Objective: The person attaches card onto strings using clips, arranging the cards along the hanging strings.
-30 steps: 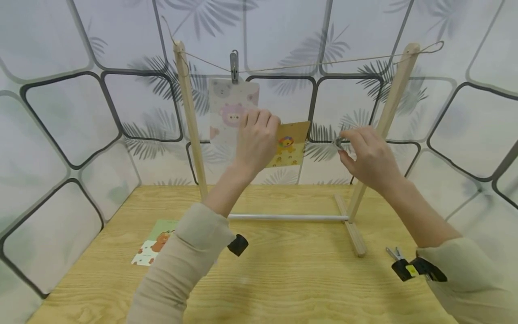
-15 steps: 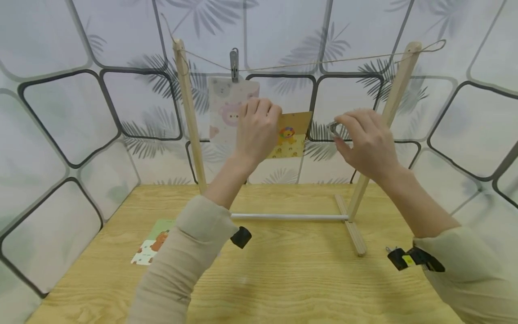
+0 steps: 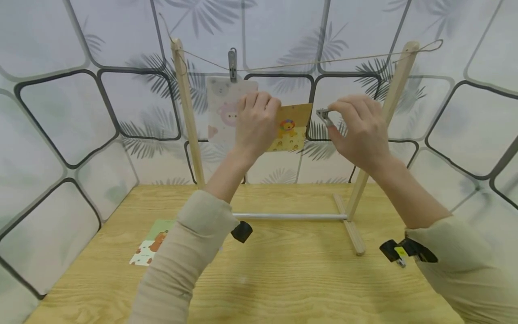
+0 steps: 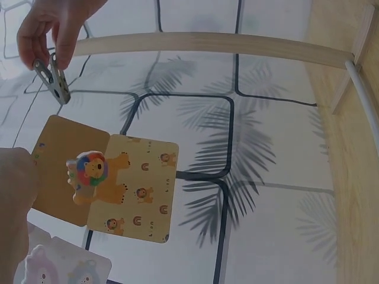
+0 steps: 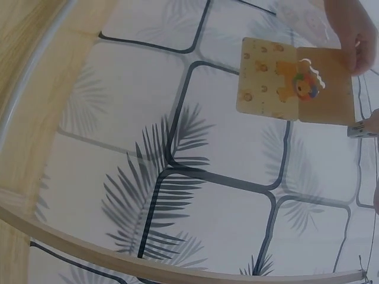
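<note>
We are looking across a yellowish wood-grain surface [image 3: 291, 288]. Behind the surface, a whitish backdrop [image 3: 283, 92] is standing, showing dark rounded outlines [image 3: 133, 70] and feathery grey leaf prints [image 3: 162, 76]. Matching panels are flanking the surface at its left [image 3: 44, 139] and right [image 3: 489, 130]. Faint shadows [image 3: 238, 294] are falling across the surface.

Beige sleeves [image 3: 178, 265] have broad cuffs [image 3: 208, 213] and black wrist blocks [image 3: 242, 231], the right one marked with yellow.

This place is looking like a small screened-in work booth: a leaf-printed backdrop [image 3: 283, 90] is wrapping round the back and sides of a wood-grain tabletop [image 3: 299, 283]. The views are leaving home or studio unclear.
</note>
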Available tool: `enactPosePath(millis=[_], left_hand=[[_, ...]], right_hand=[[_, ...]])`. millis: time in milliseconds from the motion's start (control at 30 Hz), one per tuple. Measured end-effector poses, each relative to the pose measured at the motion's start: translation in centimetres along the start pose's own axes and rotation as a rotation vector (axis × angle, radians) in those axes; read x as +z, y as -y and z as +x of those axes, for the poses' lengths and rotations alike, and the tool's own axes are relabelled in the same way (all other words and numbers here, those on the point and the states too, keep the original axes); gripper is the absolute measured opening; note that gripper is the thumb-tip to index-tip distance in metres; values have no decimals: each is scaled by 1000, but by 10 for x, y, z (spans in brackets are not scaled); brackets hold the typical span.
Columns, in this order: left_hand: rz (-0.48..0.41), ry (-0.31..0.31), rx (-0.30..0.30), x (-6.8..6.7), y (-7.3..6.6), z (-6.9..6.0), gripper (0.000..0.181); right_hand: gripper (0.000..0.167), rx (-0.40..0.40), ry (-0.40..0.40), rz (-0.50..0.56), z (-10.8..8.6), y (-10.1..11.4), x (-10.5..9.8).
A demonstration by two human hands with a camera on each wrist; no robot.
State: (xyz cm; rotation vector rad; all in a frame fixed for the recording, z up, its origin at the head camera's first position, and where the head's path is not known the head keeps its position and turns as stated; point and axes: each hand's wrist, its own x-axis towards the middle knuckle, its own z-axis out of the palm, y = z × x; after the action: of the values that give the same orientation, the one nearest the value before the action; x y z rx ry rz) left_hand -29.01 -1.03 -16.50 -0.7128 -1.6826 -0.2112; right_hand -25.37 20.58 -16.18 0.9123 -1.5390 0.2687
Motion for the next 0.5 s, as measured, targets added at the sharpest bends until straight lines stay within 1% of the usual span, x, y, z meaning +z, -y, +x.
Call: enactPosePath(millis=[133, 333, 400, 500], left_hand=[[2, 12, 4, -2, 1, 5, 20], [40, 48, 8, -4, -2, 13, 25], [53, 47, 6, -4, -3, 15, 25], [70, 40, -4, -3, -4, 18, 25]], right_hand=[[26, 9, -34, -2, 5, 1, 2], [25, 1, -98, -33, 14, 3, 7], [26, 3, -113, -37, 17, 3, 8], [27, 7, -113, -47, 22, 4, 8]])
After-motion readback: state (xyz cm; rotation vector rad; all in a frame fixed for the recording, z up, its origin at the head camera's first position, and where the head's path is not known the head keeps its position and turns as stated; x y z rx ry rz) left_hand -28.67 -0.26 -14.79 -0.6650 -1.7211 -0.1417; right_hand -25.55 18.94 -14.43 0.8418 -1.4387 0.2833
